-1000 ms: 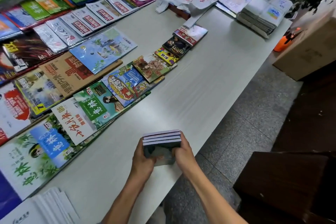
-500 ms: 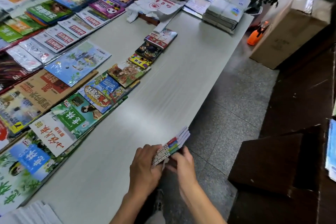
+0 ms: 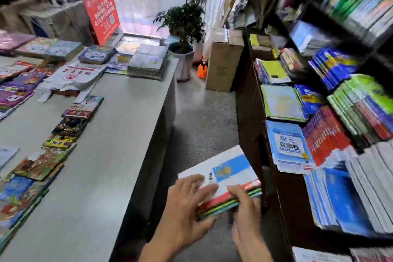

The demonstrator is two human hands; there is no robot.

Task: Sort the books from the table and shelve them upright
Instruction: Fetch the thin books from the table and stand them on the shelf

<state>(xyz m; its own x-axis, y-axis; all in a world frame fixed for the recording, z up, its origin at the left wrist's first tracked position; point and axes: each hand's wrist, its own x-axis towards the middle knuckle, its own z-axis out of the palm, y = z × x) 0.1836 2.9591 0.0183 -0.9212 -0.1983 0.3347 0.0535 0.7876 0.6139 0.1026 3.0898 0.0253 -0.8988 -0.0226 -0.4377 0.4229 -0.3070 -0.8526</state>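
I hold a small stack of thin books (image 3: 225,173) flat in the aisle between the table and the bookshelf; its top cover is white with a blue picture, and red and green spines face me. My left hand (image 3: 187,204) lies spread over the stack's near left corner, thumb underneath. My right hand (image 3: 244,212) grips the spine edge from the near side. The dark wooden bookshelf (image 3: 253,112) stands to the right, packed with flat piles and leaning rows of books. The image is motion-blurred.
The long grey table (image 3: 119,134) on the left carries rows of books lying flat and a white bag (image 3: 72,76). A potted plant (image 3: 182,27), an orange bottle (image 3: 202,69) and a cardboard box (image 3: 223,61) stand at the aisle's far end.
The view has swung right from the table toward the shelf. The stack has left the table edge and now lies flat in both hands over the aisle.
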